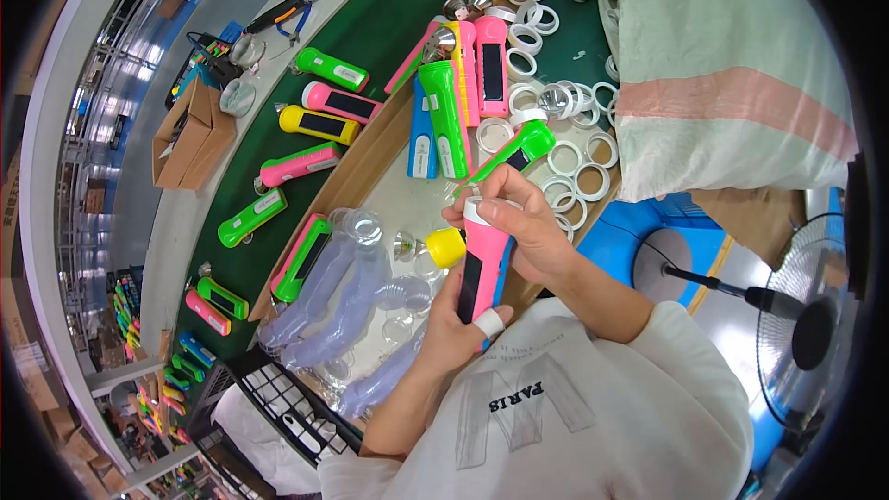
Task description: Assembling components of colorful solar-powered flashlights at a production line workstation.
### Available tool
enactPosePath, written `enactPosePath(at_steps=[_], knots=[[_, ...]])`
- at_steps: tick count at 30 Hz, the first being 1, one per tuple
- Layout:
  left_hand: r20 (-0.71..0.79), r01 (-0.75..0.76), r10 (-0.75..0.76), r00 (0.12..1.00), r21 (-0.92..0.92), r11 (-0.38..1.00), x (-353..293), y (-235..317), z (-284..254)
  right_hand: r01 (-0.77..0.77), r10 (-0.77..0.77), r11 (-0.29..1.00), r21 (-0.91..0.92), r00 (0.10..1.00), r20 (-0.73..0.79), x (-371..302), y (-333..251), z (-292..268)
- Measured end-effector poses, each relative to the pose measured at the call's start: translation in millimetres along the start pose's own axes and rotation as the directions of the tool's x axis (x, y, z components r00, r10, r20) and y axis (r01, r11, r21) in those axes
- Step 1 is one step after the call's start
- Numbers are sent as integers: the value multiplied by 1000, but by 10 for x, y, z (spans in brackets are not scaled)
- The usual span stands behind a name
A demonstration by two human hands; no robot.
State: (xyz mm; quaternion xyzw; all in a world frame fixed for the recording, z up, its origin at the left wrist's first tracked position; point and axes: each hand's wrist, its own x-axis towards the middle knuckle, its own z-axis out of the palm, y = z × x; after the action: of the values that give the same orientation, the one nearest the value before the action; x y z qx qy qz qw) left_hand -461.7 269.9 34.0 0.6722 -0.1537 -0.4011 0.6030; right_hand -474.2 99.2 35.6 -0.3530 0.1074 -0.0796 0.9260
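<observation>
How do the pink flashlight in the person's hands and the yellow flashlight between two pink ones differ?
The pink flashlight is held in the left hand and right hand; the yellow flashlight lies on the green surface. The pink flashlight's head points up the picture, the yellow flashlight's left. Both show dark panels.

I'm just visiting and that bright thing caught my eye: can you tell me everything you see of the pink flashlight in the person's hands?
The pink flashlight has a glossy, plastic-looking body with a dark, long panel on its visible side and a white ring around its head end. The left grip holds its lower part, hiding the tail; the right grip touches the ringed end. It points away from the shirt. Whether it is lit, I cannot tell.
</observation>
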Motion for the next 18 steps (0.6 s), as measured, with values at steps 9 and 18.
enactPosePath(at_steps=[9, 18], knots=[[4, -192, 197, 980, 257, 947, -109, 41, 73, 197, -187, 975, -100, 977, 104, -147, -15, -47], [-84, -240, 337, 938, 544, 804, 144, -111, -3, -23, 29, 998, 55, 992, -127, -7, -11, -51]])
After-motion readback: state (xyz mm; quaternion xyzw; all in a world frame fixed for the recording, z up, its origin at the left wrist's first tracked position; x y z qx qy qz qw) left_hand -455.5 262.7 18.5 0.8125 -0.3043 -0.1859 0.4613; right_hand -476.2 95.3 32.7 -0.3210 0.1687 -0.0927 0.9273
